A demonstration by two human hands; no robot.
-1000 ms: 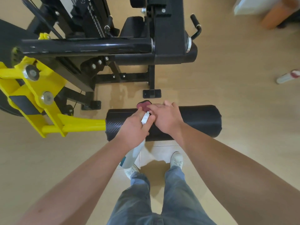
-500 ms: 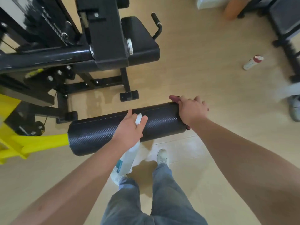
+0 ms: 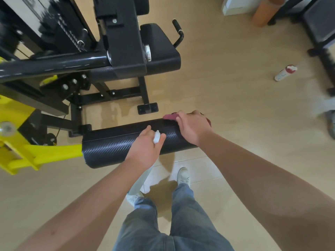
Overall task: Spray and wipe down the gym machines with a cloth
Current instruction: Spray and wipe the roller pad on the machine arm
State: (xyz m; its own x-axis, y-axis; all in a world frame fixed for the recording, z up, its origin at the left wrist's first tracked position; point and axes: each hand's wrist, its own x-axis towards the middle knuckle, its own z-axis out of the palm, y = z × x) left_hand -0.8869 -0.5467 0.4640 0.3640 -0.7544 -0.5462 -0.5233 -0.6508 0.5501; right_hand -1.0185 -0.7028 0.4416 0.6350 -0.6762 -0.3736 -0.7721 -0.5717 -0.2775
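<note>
Pressing the red cloth (image 3: 169, 116) on the roller pad (image 3: 112, 142) with curled right fingers (image 3: 194, 114), left fingers (image 3: 145, 131) grip the spray bottle (image 3: 156, 137).

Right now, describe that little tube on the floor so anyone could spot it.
Start at the big black padded roller. Look right and farther away, across the wooden floor. The white tube with a red cap lies alone, on its side.

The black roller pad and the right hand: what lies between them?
A dark red cloth: the right hand holds it against the roller pad at its right end. The head view shows this, though the hand hides most of it.
</note>
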